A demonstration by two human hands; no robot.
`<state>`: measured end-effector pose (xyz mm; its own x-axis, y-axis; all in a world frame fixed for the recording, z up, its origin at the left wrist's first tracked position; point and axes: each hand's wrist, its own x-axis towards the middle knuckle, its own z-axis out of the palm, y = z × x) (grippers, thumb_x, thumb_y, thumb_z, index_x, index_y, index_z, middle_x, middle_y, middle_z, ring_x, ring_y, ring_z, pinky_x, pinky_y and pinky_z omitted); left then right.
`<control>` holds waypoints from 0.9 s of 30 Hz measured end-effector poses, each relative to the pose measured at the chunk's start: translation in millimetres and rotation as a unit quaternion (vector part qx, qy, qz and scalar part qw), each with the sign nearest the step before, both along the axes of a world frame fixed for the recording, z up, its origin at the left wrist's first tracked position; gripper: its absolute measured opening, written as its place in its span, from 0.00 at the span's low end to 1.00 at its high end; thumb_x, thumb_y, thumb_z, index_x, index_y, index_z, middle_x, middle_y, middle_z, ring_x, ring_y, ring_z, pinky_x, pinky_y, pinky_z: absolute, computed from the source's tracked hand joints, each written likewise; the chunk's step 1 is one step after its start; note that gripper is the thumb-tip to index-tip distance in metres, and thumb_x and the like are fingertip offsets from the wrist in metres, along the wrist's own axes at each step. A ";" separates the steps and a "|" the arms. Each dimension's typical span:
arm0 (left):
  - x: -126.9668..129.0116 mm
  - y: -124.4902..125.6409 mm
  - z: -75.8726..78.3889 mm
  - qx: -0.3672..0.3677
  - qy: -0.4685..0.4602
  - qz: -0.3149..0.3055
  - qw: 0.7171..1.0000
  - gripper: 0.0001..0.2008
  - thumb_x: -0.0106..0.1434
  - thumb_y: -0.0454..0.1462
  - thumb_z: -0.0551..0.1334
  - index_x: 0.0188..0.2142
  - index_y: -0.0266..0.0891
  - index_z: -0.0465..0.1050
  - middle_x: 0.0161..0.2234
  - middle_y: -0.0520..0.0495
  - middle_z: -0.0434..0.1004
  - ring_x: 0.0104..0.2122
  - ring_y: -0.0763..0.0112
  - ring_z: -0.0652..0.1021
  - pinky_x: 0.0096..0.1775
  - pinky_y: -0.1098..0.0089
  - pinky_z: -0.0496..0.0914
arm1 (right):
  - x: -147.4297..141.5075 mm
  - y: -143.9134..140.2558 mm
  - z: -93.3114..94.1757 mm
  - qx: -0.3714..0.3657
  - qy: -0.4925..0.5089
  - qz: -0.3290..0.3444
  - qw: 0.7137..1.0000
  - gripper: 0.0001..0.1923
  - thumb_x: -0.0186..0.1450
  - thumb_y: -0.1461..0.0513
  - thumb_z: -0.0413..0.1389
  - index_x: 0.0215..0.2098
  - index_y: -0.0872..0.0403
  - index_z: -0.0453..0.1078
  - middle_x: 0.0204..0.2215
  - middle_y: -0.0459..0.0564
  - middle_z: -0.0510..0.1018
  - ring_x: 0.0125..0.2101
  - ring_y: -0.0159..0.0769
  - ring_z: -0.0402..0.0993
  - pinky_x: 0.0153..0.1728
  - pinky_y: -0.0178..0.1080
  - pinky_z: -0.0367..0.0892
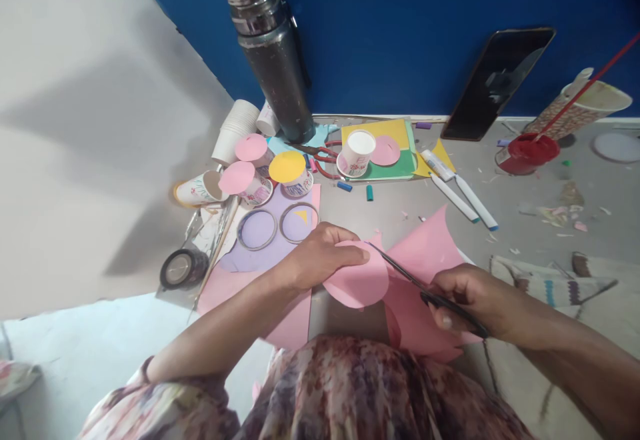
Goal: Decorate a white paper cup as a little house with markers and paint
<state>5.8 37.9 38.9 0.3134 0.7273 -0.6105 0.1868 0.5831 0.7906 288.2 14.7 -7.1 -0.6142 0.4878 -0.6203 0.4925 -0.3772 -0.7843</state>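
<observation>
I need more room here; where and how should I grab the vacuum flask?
Probably around the middle of the vacuum flask, coming from the front, above the yellow-topped paper cup: its body is a tall cylinder, and the blue wall stands close behind.

I am observing: paper disc [357, 283], plain pink; scissors [425, 291], black handles; wall [390, 47], solid blue; person's garment [360, 387], blotched maroon and cream; flask body [277, 77], dark grey.

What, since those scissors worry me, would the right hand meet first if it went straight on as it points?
With the scissors leading, the right hand would probably meet the pink circle first, then the left hand, though depth near the tips is unclear.
</observation>
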 end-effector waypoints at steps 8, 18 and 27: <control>-2.3 3.4 0.4 0.030 0.011 -0.043 0.999 0.15 0.53 0.43 0.68 0.18 0.38 0.70 0.17 0.56 0.63 0.19 0.78 0.64 0.22 0.74 0.53 | 1.8 1.4 1.0 0.008 -0.003 0.000 1.000 0.27 0.59 0.43 0.67 0.23 0.53 0.64 0.18 0.41 0.66 0.21 0.27 0.56 0.23 0.35 0.48; -7.7 10.0 9.8 0.034 0.025 -0.117 0.992 0.13 0.54 0.42 0.67 0.20 0.37 0.72 0.18 0.55 0.63 0.21 0.76 0.64 0.23 0.73 0.54 | -0.7 -0.5 0.0 0.010 -0.033 -0.006 0.999 0.21 0.59 0.50 0.66 0.21 0.53 0.64 0.17 0.41 0.70 0.20 0.28 0.60 0.22 0.34 0.51; -4.7 9.9 8.7 0.037 0.017 -0.113 0.993 0.14 0.55 0.43 0.68 0.20 0.38 0.69 0.18 0.56 0.62 0.21 0.76 0.64 0.23 0.74 0.55 | -2.4 -0.7 4.7 -0.017 -0.030 -0.014 0.999 0.21 0.59 0.48 0.65 0.21 0.53 0.66 0.16 0.42 0.72 0.19 0.28 0.62 0.21 0.34 0.53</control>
<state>1.0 47.8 47.6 0.4536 0.6842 -0.5711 0.3326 0.4646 0.8207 285.8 14.0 -2.3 -0.5622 0.4829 -0.6713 0.5268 -0.4166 -0.7409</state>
